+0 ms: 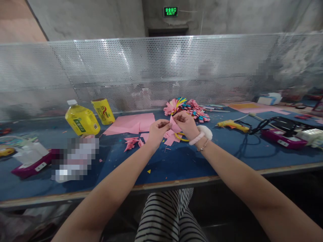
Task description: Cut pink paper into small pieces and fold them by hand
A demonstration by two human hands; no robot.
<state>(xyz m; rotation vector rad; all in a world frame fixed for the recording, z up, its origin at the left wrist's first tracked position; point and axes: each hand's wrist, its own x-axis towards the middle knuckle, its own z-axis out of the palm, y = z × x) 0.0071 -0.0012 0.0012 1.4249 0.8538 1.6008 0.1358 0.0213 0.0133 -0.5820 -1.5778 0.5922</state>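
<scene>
My left hand point(156, 131) and my right hand point(186, 124) meet above the blue table point(176, 164), both pinched on one small piece of pink paper point(174, 125) held between them. Under the hands lie more folded pink pieces point(132, 143) and a yellow ring point(182, 137). Flat pink sheets point(133, 123) lie just behind my left hand. A heap of folded pink, yellow and blue paper shapes point(188, 108) sits behind my right hand. My right wrist wears a white fluffy band and a thin bracelet.
A yellow bottle point(82, 120) and a yellow can point(103, 111) lie at the left. A yellow glue gun point(232, 125) with a black cable, a magenta box point(284, 137) and another magenta box point(30, 166) rest on the table. A perforated metal screen point(161, 72) closes the back.
</scene>
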